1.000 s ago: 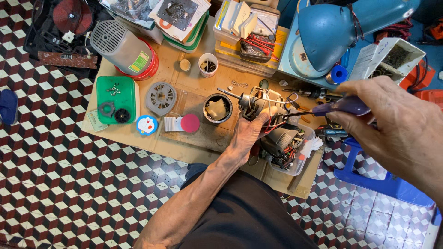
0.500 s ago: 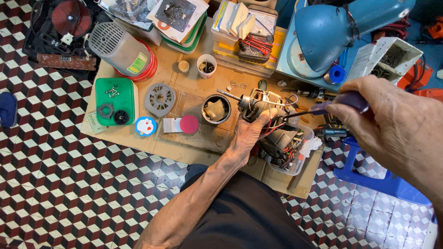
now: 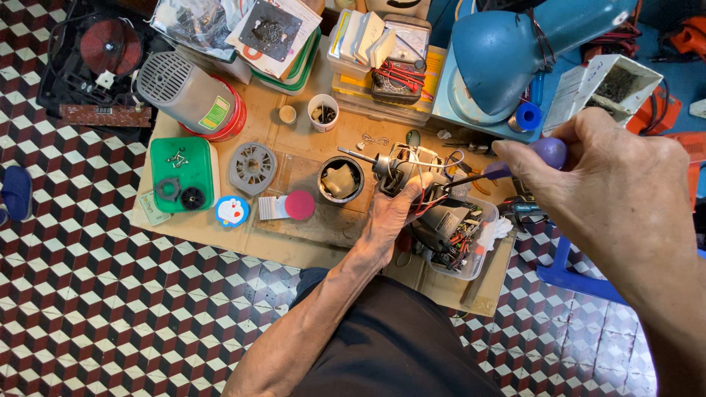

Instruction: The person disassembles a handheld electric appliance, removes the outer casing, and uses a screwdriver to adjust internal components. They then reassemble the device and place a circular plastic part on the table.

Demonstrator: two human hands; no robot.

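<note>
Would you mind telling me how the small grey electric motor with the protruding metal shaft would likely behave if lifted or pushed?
The small grey electric motor, gripped by the left hand, probably feels heavy for its size, given its metal body. Its rounded casing might roll on the cardboard sheet if released. The loose wires look floppy and could snag.

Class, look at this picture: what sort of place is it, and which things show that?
Probably a small home repair corner on a tiled floor: a bare fan motor, a screwdriver and a tub of wired parts.
</note>
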